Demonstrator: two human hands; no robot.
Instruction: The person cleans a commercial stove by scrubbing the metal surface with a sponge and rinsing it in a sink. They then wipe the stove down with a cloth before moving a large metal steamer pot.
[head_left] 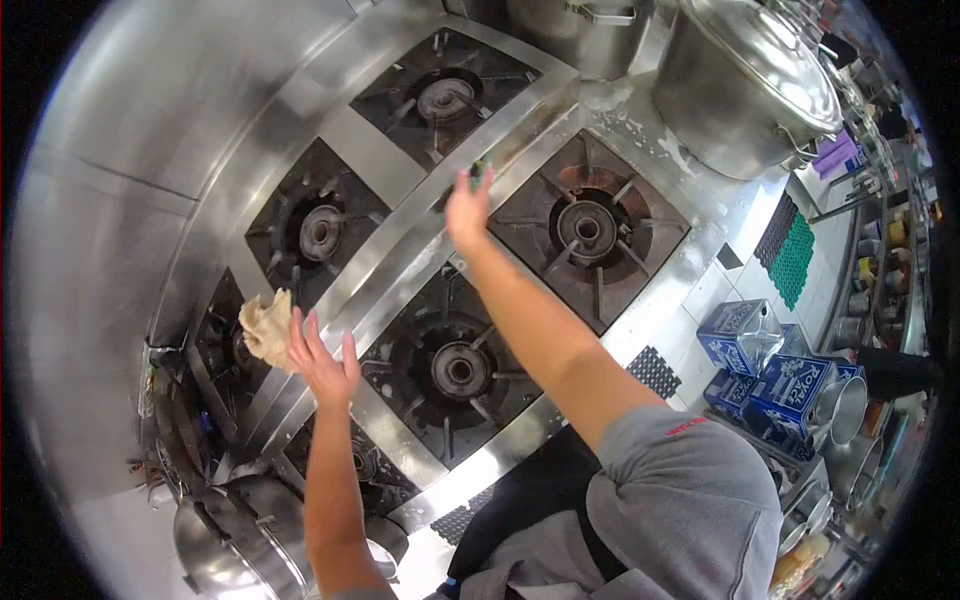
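Head view: your left hand (325, 368) is spread, fingers against the cloth (266, 330).
Cloth: bunched by the left burner (238, 348), long axis roughly up-down.
Right hand (467, 212): pinches a green thing (479, 173); you cannot tell its direction.

Cloth (267, 330): pale beige, crumpled into an irregular bunch with raised folds; located just beside the tips of the left fingers (312, 335), contact unclear. Small item (479, 172): dark with green showing, located between the tips of the right fingers (462, 190); shape and tilt indistinct.
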